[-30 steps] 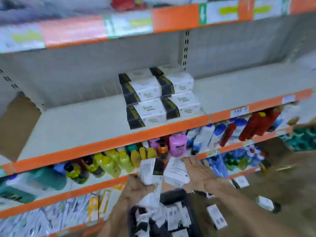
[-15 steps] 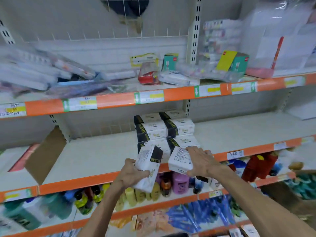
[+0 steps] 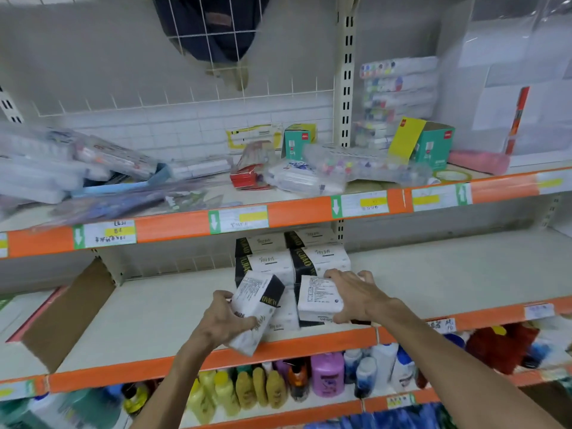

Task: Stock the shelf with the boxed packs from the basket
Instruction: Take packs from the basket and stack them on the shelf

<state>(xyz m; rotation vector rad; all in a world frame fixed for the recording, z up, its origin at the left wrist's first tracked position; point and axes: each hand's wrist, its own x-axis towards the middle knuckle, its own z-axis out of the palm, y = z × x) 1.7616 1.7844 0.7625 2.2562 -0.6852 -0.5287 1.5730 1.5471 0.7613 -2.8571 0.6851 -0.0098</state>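
My left hand (image 3: 223, 320) grips one tilted pack (image 3: 258, 308); my right hand (image 3: 356, 297) clasps another pack (image 3: 318, 297); four stacked packs (image 3: 291, 258) show behind on the shelf (image 3: 433, 280).

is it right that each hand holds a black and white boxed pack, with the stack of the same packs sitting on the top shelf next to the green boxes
Not quite. The head view shows the stack of packs on the middle shelf, under the shelf with the green boxes. The rest holds: the left hand and right hand each hold a boxed pack.

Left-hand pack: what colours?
White pack with a black end band and gold lettering, gripped by the left hand; head view.
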